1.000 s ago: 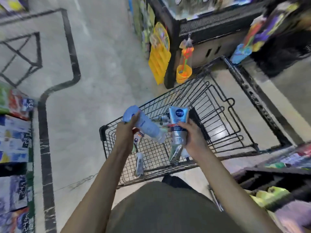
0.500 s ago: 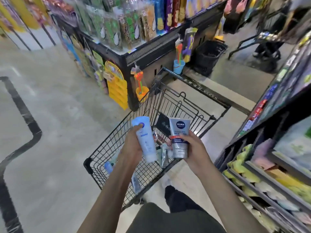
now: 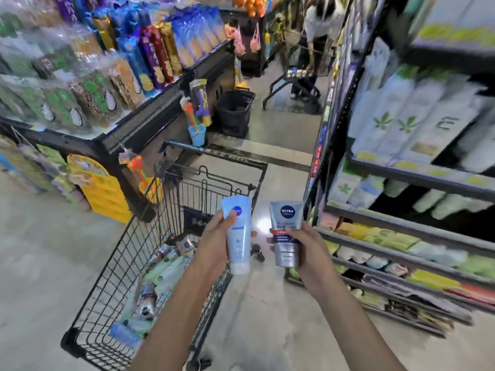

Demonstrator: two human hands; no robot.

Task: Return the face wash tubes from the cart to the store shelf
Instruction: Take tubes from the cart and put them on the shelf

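While left hand grips pale blue tube, right hand grips silver tube; cart rim left, shelf edge right.

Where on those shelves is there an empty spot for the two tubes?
The dark gap right of the pale leaf-print tubes looks free, though blurred. The yellow-packet shelf below is packed. The light blue tube and silver tube are held upright.

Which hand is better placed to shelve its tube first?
Right. The right hand holds the silver tube beside the shelf; the left hand holds the blue tube over the cart.
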